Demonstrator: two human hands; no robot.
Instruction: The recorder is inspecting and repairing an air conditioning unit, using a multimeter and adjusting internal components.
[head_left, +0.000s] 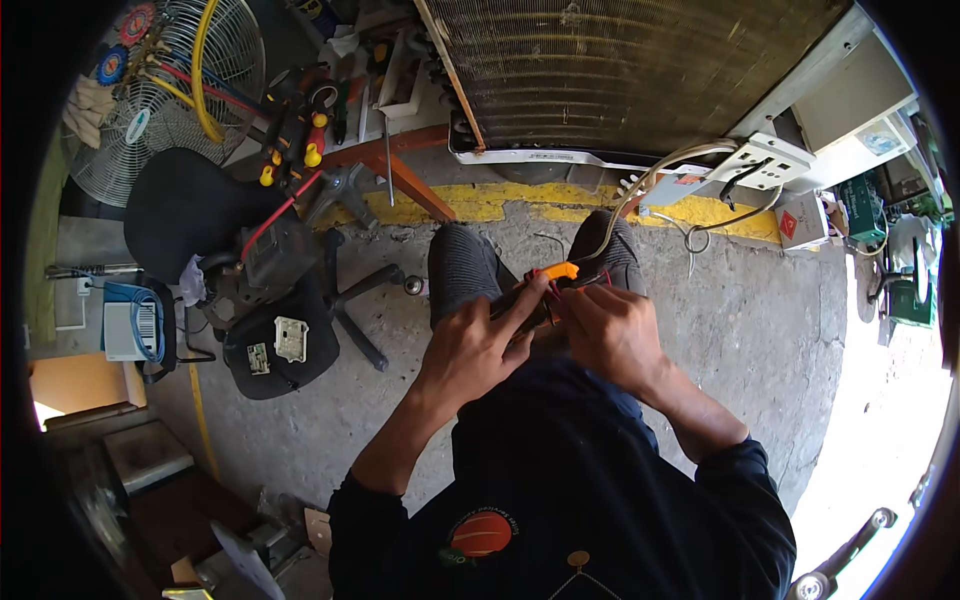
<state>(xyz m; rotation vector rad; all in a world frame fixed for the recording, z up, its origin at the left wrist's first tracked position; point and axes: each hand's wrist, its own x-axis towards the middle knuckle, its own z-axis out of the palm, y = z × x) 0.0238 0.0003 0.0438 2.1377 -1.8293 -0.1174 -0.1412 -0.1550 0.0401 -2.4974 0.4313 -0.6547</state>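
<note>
I am seated, and both hands meet above my knees. My left hand (476, 346) is closed round a dark tool with an orange end (558, 271), its index finger stretched along the top. The tool's kind is too covered to tell. Close against it, my right hand (614, 332) is closed with its fingers curled in. Thin red and dark wires show between the two hands, but what the right fingers pinch is hidden. A beige cable (612, 215) comes down from a white socket panel (768, 160) toward the right hand.
A large finned coil panel (630, 75) stands ahead on an orange metal frame (410, 185). To the left, a black office chair (285, 345) bears two circuit boards (290, 340). Hand tools (300, 130) lie beside a wire-caged fan (160, 100). A small can (415, 286) is on the concrete floor.
</note>
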